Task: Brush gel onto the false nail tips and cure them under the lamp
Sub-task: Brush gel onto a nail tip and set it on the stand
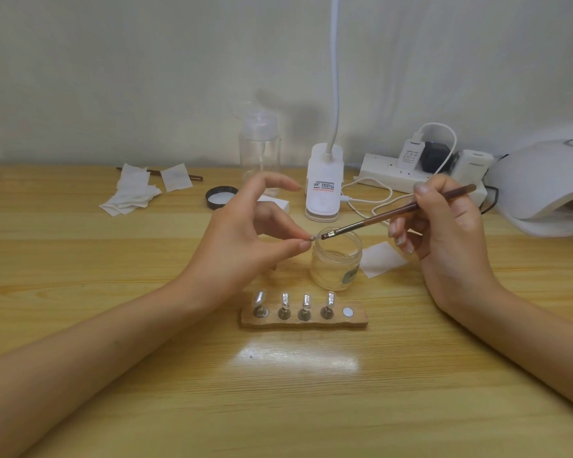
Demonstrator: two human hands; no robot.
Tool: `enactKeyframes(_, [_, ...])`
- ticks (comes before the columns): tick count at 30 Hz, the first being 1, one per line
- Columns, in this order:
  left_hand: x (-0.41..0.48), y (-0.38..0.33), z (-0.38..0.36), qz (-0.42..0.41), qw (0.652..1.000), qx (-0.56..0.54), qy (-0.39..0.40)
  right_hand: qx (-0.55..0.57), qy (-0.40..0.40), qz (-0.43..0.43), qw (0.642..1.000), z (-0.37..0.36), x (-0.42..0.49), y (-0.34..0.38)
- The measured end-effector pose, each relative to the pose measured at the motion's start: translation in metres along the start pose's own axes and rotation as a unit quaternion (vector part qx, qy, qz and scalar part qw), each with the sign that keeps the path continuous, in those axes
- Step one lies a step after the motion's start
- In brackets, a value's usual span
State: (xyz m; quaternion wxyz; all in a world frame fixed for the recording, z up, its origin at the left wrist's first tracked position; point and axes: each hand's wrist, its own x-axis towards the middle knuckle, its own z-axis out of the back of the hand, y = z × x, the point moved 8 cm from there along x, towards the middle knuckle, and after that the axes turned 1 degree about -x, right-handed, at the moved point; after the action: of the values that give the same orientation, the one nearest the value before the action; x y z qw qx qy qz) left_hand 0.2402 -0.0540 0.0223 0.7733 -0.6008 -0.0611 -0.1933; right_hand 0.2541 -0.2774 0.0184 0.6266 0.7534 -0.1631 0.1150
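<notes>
Nearest the lens: two bare forearms, reaching in over the wooden table (278,408). Farther in, pinching one false nail tip (315,238) on its small stand between thumb and forefinger of the left hand (242,239), other fingers lifted loose. Gripping the brush (397,211) pen-fashion in the right hand (450,226), bristles at or touching the held tip, right above the open gel jar (336,262). Just in front of the jar, on the wooden holder (359,320): four tips (306,302) upright on stands, fifth spot (348,312) vacant. Cannot tell whether those four carry gel. Curing lamp (543,183) far right, well apart from the holder, interior mostly hidden. Judged: coating under way on one tip of five, curing not yet begun. Left to do, probably: seat this tip back, coat any bare ones, carry the lot to the lamp.
</notes>
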Motion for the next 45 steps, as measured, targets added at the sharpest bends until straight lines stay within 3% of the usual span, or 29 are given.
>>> enactKeyframes(5, [0.001,0.002,0.0,0.008,1.0,-0.012,0.002,0.01,0.034,0.016,0.999,-0.006,-0.002,0.003])
enactKeyframes(11, [0.001,0.003,0.0,-0.002,0.999,-0.032,0.012,0.02,-0.032,0.05,0.998,0.011,0.011,0.033])
enactKeyframes(14, [0.002,-0.002,0.003,-0.021,0.998,-0.061,0.007,-0.082,0.07,0.162,0.981,0.007,0.017,0.081])
enactKeyframes(16, [0.002,-0.008,0.006,-0.041,0.996,-0.078,0.002,-0.219,0.16,0.221,0.937,0.004,0.005,0.095])
enactKeyframes(17, [0.002,-0.011,0.007,-0.053,0.995,-0.082,0.004,-0.305,0.195,0.25,0.898,0.003,-0.006,0.094])
enactKeyframes(18, [0.001,-0.015,0.007,-0.066,0.994,-0.084,0.006,-0.398,0.224,0.284,0.843,0.004,-0.018,0.089])
enactKeyframes(21, [-0.004,-0.025,0.006,-0.095,0.992,-0.084,0.015,-0.609,0.29,0.381,0.632,0.01,-0.058,0.061])
enactKeyframes(22, [-0.005,-0.028,0.005,-0.1,0.991,-0.085,0.02,-0.64,0.303,0.389,0.59,0.013,-0.067,0.053])
enactKeyframes(24, [-0.007,-0.032,0.003,-0.106,0.99,-0.089,0.028,-0.667,0.317,0.385,0.553,0.019,-0.076,0.045])
enactKeyframes(26, [-0.008,-0.035,0.003,-0.107,0.988,-0.104,0.035,-0.68,0.322,0.381,0.538,0.019,-0.075,0.043])
enactKeyframes(29, [-0.01,-0.039,0.004,-0.11,0.984,-0.133,0.046,-0.668,0.318,0.372,0.56,0.009,-0.063,0.052])
enactKeyframes(30, [-0.011,-0.041,0.003,-0.114,0.982,-0.139,0.05,-0.645,0.312,0.357,0.599,0.003,-0.058,0.058])
enactKeyframes(33, [-0.013,-0.047,0.002,-0.117,0.976,-0.171,0.064,-0.456,0.269,0.255,0.809,-0.023,-0.043,0.082])
enactKeyframes(35, [-0.015,-0.049,-0.001,-0.113,0.97,-0.204,0.075,-0.322,0.249,0.209,0.889,-0.047,-0.041,0.089])
enactKeyframes(39, [-0.018,-0.051,-0.006,-0.097,0.955,-0.265,0.089,-0.231,0.257,0.184,0.92,-0.088,-0.046,0.092])
enactKeyframes(45, [-0.016,-0.049,-0.005,-0.078,0.95,-0.289,0.092,-0.22,0.24,0.177,0.929,-0.1,-0.045,0.096])
